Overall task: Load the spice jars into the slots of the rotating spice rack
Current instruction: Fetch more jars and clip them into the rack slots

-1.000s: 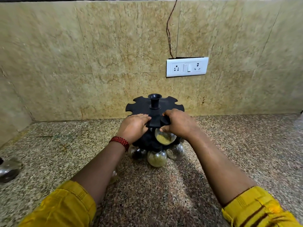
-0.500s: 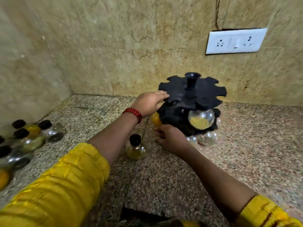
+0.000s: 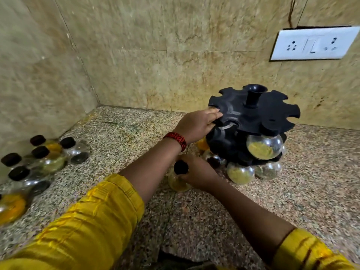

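**One jar in hand beside the part-filled rack**

The spice rack (image 3: 272,117) stands on the speckled granite worktop (image 3: 302,201), close to the back wall at about 2 o'clock in the view. It is matte black plastic, with a scalloped top disc notched all round its rim and a flared post at the centre.

The left hand (image 3: 196,124) rests on that disc's edge at the rack's 9 o'clock. Its fingers (image 3: 214,115) lie nearly straight and hold nothing. A red beaded band (image 3: 176,139) circles the wrist.

At the rack's 8 o'clock, near its base, the right hand (image 3: 198,172) grips a round glass jar (image 3: 177,182) with a black cap (image 3: 181,167), curled round its neck and shoulder. Blur hides whether the jar's base touches the granite.

A bulb-shaped powder jar (image 3: 264,146), clear glass with yellow-green contents, hangs by its neck in the upper tier at 5 o'clock. Lower-tier jars (image 3: 240,173) hang beneath it from 5 to 7 o'clock. The top notches from 12 to 3 o'clock stand open.

A cluster of loose jars (image 3: 44,158), also black-capped, sits at the view's 9 o'clock against the side wall, well apart from the rack. Open granite lies between them and also at the rack's 3 to 4 o'clock.

Glossy beige stone tiles back the scene, with a white socket plate (image 3: 313,42) at the rack's 1 o'clock.
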